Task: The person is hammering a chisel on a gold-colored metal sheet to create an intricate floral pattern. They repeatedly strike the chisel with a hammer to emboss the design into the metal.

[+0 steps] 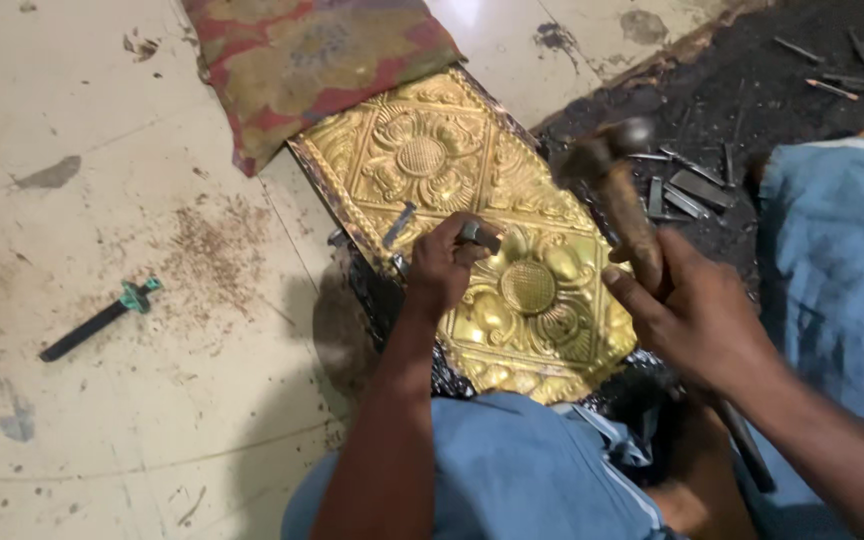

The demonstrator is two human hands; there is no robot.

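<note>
A brass sheet (422, 150) embossed with flower patterns lies on the floor between my knees. My left hand (444, 262) holds a small metal punch (479, 234) upright against the sheet beside the lower flower. My right hand (697, 315) grips the wooden handle of a hammer (612, 160). The hammer head is raised above the sheet's right edge and looks blurred. Another loose punch (399, 224) rests on the sheet left of my hand.
A red and yellow patterned cushion (302, 60) lies beyond the sheet. Several metal chisels (687, 190) sit on dark ground at the right. A black tool with a green end (102, 318) lies on the pale floor at left.
</note>
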